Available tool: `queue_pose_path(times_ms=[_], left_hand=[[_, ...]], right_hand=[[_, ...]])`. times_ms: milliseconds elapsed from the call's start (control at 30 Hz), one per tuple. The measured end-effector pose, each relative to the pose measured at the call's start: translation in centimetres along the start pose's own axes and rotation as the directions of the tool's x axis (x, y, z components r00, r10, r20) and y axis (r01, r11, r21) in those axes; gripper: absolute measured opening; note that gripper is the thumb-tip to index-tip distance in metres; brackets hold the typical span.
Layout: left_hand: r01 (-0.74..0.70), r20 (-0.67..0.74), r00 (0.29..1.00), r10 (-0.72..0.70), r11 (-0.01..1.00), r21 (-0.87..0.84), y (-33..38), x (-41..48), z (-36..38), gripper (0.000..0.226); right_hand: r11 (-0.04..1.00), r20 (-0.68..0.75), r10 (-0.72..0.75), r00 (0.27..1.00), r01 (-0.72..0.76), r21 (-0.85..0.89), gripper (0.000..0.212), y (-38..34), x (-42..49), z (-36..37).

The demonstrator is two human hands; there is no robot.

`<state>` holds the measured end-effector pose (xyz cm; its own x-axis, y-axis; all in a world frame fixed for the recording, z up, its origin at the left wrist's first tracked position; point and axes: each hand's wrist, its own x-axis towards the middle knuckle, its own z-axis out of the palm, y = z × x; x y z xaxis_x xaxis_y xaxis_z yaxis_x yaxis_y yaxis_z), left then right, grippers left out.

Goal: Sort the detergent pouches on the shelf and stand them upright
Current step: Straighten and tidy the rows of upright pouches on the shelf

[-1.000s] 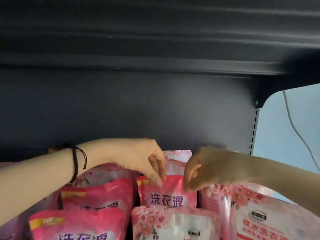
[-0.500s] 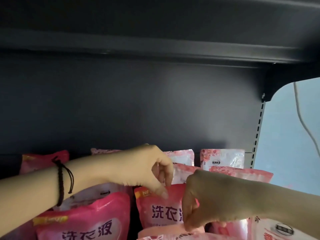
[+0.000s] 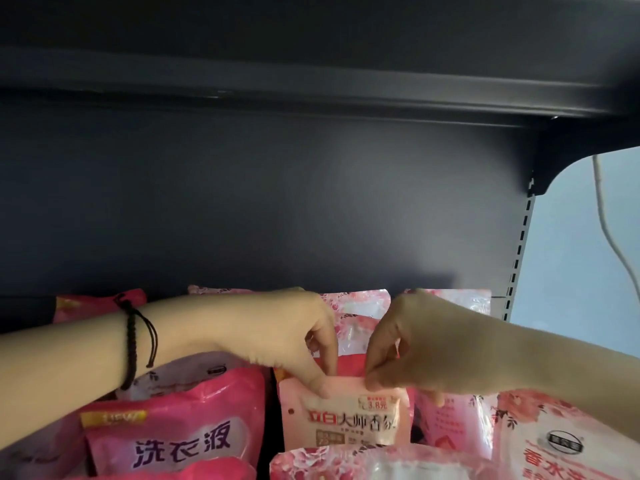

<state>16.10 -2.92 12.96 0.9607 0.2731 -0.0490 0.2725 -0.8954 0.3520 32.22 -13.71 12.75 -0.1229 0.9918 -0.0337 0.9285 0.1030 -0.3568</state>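
A dark shelf bay fills the view: a matte black back panel [image 3: 259, 209] under the underside of the upper shelf [image 3: 311, 74], with a slotted upright [image 3: 517, 258] at the right edge and a pale blue wall [image 3: 581, 271] beyond it, where a white cable [image 3: 609, 237] hangs. The shelf board that carries the goods is hidden by the pouches crowded along it.

At the left end a deep pink pouch [image 3: 173, 434] with large purple characters leans forward, and another pink pouch top [image 3: 93, 303] shows at the back left. Near the middle a pale pink pouch [image 3: 346, 417] stands upright, facing front, with a price tag printed at its upper right. Behind it stand rose-patterned pouches [image 3: 356, 306], and at the right end a white-and-pink floral pouch [image 3: 561, 441] tilts toward the camera.

The left hand [image 3: 277, 337] reaches in from the left, a black cord bracelet [image 3: 133, 344] on its wrist, thumb and fingers pinching the top edge of the pale pink pouch. The right hand [image 3: 426, 351] comes from the right, knuckles up, its fingertips pinching the same top edge just beside the left hand's.
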Motion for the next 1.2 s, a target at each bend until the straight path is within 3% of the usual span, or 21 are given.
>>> queue_pose_path(times_ms=[133,267,367,500,567,667,733,867,933,1100,1200], left_hand=[[-0.019,-0.125,0.992,0.01,0.998,-0.065,-0.7,0.5,-1.1,0.007],[-0.054,-0.219,0.976,0.013,0.981,-0.184,-0.8,0.6,-1.7,0.011],[-0.054,-0.263,0.965,-0.013,0.968,-0.247,-1.1,0.4,-2.0,0.008],[-0.017,-0.271,0.96,-0.068,0.954,-0.3,-1.3,-0.2,-2.3,0.003],[-0.01,-0.287,0.952,-0.103,0.93,-0.368,-1.3,-0.6,-2.6,0.003],[-0.072,-0.363,0.919,-0.158,0.835,-0.545,-1.5,-1.1,-2.8,0.014],[-0.126,-0.382,0.902,-0.202,0.724,-0.678,-1.4,-1.4,-2.6,0.025],[-0.238,-0.422,0.866,-0.267,0.523,-0.819,-0.5,-2.2,-2.2,0.044],[-0.302,-0.465,0.82,-0.334,0.438,-0.847,0.4,-2.7,-2.5,0.039],[-0.518,-0.611,0.667,-0.426,0.325,-0.792,2.3,-4.8,-3.6,0.014],[-0.586,-0.655,0.614,-0.44,0.302,-0.752,2.4,-7.2,-4.0,0.013]], right_hand=[[0.997,-0.149,-0.06,0.987,0.066,0.033,0.007,0.9,0.0,-1.6],[0.998,-0.148,-0.004,0.989,0.013,0.061,0.026,1.9,-0.2,-3.1],[0.994,-0.124,0.064,0.99,-0.052,0.095,0.027,2.4,-0.4,-3.4],[0.936,-0.029,0.065,0.997,-0.051,0.348,0.02,2.5,-0.2,-3.4],[0.811,-0.014,0.023,1.0,-0.011,0.585,0.01,2.4,0.0,-3.2],[0.52,-0.063,0.012,0.998,0.047,0.853,0.011,1.6,0.3,-3.0],[0.435,-0.157,0.016,0.988,0.134,0.89,0.011,1.0,0.5,-3.1],[0.364,-0.369,0.032,0.929,0.333,0.87,0.006,-0.8,0.8,-3.8],[0.335,-0.439,0.025,0.898,0.406,0.85,0.009,-1.9,1.0,-4.2],[0.299,-0.499,0.022,0.866,0.471,0.83,0.035,-5.5,1.4,-3.7],[0.263,-0.498,0.032,0.867,0.473,0.841,0.03,-7.5,1.5,-2.7]])
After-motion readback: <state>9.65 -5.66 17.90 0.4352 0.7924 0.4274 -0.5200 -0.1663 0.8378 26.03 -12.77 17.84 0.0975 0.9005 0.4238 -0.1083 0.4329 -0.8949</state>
